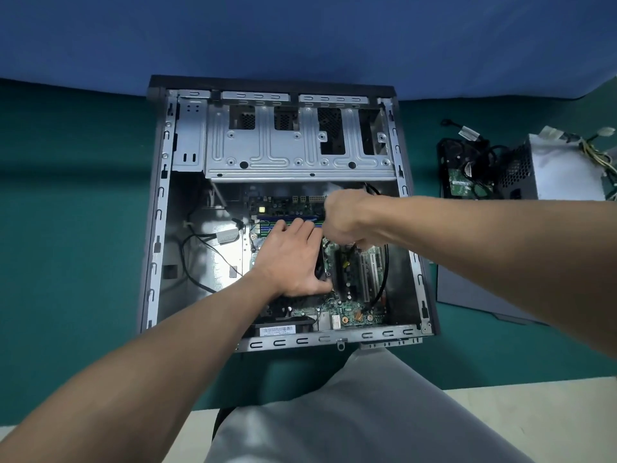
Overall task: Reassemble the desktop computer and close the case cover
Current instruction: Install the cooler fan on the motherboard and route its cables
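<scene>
The open computer case (157, 228) lies flat on a green table, with its motherboard (347, 309) in the near half. My left hand (290, 259) rests flat on the black CPU cooler (321, 274), fingers reaching toward the blue memory slots (267, 217) and thumb down against the cooler's right edge. My right hand (347, 218) hovers just right of it, over the board's upper right, with its fingers curled into a fist. Whatever it may hold is hidden. The grey case cover (467, 289) lies on the table to the right of the case.
A silver drive cage (293, 152) fills the far half of the case. Loose black cables (200, 259) run along the case floor at left. At right on the table sit a power supply (564, 172) with its wire bundle and a hard drive (462, 183) among cables. My grey-trousered knee (367, 412) is below.
</scene>
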Tool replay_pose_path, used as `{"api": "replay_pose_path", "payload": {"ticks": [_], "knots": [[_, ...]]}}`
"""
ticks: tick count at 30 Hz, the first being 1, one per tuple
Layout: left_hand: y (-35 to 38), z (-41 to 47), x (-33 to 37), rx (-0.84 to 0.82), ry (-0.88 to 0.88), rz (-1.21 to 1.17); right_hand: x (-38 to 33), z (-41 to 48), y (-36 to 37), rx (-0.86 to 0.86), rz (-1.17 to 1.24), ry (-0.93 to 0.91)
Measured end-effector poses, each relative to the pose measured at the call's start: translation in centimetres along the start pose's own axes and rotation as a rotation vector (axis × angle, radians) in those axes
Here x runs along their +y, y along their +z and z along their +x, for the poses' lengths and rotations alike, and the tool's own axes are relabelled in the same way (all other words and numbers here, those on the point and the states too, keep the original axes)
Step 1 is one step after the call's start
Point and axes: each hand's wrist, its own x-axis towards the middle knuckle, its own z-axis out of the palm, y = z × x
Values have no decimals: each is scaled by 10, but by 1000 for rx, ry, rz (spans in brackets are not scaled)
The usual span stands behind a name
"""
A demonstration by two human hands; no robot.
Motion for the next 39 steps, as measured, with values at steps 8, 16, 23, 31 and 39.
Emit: {"api": "replay_pose_path", "payload": {"ticks": [8, 16, 23, 31, 39], "knots": [[-6, -2, 1, -30, -14, 7, -1, -27, 2, 182, -956, -526], [-5, -2, 0, 2, -8, 11, 15, -2, -3, 194, -605, -414], [-4, -2, 0, 16, 3, -1, 21, 1, -10, 5, 256, 84], [-5, -2, 1, -28, -17, 1, 16, -30, -6, 251, -1164, -755], [-5, -2, 0, 3, 1, 10, 13, -5, -9, 74, 226, 119]]}}
